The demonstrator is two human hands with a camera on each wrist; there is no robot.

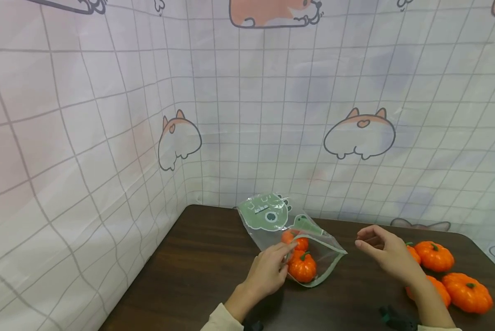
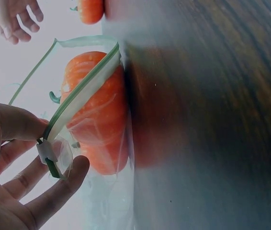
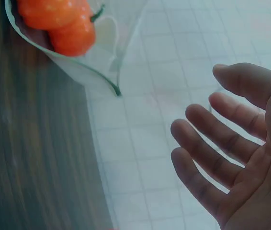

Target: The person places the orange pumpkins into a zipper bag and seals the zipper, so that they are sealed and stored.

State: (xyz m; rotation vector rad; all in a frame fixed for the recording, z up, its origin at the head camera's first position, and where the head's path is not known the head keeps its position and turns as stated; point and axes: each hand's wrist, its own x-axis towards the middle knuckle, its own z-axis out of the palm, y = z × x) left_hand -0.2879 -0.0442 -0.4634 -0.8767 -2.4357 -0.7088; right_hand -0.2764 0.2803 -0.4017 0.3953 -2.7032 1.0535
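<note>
A clear zip bag [image 1: 268, 216] with a green cartoon print lies on the table, its green-rimmed mouth gaping toward the near right. Inside it are small orange pumpkins [image 1: 302, 267], one behind another. My left hand [image 1: 268, 269] pinches the left end of the bag's mouth between thumb and fingers, by the white zip slider [image 2: 47, 150]. To the right of the bag, my right hand [image 1: 389, 253] hovers above the table with relaxed fingers and holds nothing. In the right wrist view its fingers [image 3: 212, 148] are spread apart from the bag.
Several more pumpkins [image 1: 467, 293] sit at the table's right side, partly behind the right forearm. The dark wood table [image 1: 181, 276] meets a white gridded curtain [image 1: 272, 115] at its back and left. A dark object [image 1: 396, 318] lies near the bottom edge.
</note>
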